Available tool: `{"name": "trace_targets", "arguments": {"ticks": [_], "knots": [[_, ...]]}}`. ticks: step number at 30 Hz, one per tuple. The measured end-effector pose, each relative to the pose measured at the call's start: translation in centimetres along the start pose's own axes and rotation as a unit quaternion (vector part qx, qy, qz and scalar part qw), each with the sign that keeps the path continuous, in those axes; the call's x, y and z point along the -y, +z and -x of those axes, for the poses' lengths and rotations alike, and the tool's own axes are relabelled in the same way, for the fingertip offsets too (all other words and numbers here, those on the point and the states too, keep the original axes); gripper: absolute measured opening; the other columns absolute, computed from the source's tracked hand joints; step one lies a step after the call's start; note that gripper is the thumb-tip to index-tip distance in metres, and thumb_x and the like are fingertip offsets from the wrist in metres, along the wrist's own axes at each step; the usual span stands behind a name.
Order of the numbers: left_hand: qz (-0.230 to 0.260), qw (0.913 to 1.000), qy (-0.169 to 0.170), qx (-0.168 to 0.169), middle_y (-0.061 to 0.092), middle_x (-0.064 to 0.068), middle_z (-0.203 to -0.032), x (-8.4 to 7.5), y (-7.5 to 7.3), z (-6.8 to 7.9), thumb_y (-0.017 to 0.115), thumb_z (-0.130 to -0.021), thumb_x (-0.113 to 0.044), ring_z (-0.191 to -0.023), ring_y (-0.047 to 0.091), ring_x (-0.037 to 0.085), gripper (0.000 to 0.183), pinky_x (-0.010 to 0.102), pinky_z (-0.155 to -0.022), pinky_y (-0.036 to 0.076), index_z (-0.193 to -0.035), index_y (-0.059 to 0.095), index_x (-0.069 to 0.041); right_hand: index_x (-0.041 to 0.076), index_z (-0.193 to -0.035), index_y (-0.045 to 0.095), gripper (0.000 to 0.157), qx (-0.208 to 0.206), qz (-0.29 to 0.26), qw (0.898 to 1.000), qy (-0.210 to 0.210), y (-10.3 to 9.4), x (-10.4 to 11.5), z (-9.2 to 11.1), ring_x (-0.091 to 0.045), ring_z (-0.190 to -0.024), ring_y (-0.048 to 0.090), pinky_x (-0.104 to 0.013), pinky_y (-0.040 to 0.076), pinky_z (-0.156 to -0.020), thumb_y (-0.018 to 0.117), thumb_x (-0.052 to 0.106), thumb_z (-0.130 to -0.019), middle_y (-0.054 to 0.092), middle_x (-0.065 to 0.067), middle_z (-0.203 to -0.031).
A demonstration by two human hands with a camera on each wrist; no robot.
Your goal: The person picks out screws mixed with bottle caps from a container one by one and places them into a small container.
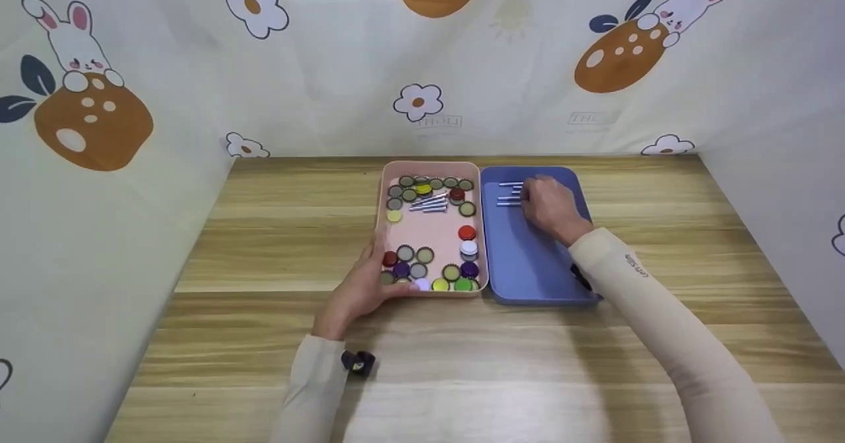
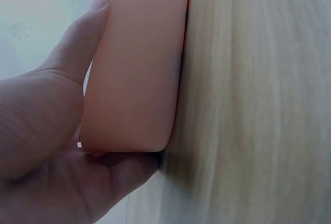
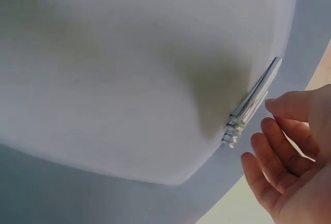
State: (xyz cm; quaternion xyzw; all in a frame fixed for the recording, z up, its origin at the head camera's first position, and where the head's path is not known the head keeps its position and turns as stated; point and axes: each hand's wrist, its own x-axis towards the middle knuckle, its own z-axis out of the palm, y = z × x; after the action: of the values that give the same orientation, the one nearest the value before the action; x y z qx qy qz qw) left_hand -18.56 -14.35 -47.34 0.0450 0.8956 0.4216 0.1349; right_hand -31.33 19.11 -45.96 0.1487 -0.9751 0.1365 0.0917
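Note:
My left hand holds the front-left corner of a pink tray, its thumb by the front rim and its fingers along the left side. The left wrist view shows the thumb near the tray's outer wall. Inside that tray lie many bottle caps and a small bundle of silver nails. Over the far part of the blue tray is my right hand, fingers loosely bent, nothing visible between them. Several silver nails lie in the blue tray beside its fingertips.
The trays stand side by side on a wood-grain table. Behind the table hangs a pale cloth printed with rabbits and flowers. A black wrist camera sits at my left sleeve.

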Motion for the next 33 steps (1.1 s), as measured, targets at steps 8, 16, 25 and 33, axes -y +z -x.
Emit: {"name": "trace_targets", "arguments": {"ticks": [8,16,25,33], "knots": [[0.0,1.0,0.004,-0.005,0.008,0.019,-0.169,0.2,0.0,0.0,0.084,-0.08,-0.036,-0.153,0.023,0.037,0.126,0.05,-0.126,0.02,-0.161,-0.011,-0.02,-0.002,-0.093,0.072,0.017,-0.021,0.019,0.999,-0.044,0.0,1.7,-0.5,-0.039,-0.085,0.068,-0.055,0.058,-0.072,0.059,0.005,-0.084,0.068,-0.019,-0.09],[-0.006,1.0,-0.005,-0.001,0.002,0.017,-0.17,0.0,-0.2,0.0,0.084,-0.079,-0.039,-0.155,0.018,0.037,0.128,0.049,-0.127,0.017,-0.161,-0.013,-0.02,-0.004,-0.102,0.073,0.022,0.005,-0.04,0.997,-0.059,-0.4,3.4,-1.3,-0.038,-0.098,0.067,-0.049,0.057,-0.086,0.062,0.002,-0.083,0.07,-0.021,-0.102],[-0.004,0.9999,0.008,-0.006,0.009,0.018,-0.169,0.1,-0.1,0.0,0.084,-0.079,-0.037,-0.153,0.024,0.035,0.127,0.05,-0.127,0.02,-0.162,-0.01,-0.019,-0.002,-0.108,0.073,0.025,0.023,-0.073,0.995,-0.06,-0.7,4.7,-1.6,-0.035,-0.106,0.065,-0.049,0.056,-0.092,0.064,0.004,-0.085,0.072,-0.019,-0.109],[-0.003,1.0,0.003,-0.006,0.01,0.018,-0.169,0.0,0.0,0.0,0.085,-0.079,-0.035,-0.154,0.023,0.035,0.128,0.05,-0.126,0.02,-0.161,-0.011,-0.023,0.0,-0.114,0.073,0.03,0.045,-0.071,0.995,-0.051,-0.7,5.7,-2.0,-0.035,-0.11,0.061,-0.051,0.051,-0.098,0.069,0.011,-0.087,0.071,-0.017,-0.113]]}}
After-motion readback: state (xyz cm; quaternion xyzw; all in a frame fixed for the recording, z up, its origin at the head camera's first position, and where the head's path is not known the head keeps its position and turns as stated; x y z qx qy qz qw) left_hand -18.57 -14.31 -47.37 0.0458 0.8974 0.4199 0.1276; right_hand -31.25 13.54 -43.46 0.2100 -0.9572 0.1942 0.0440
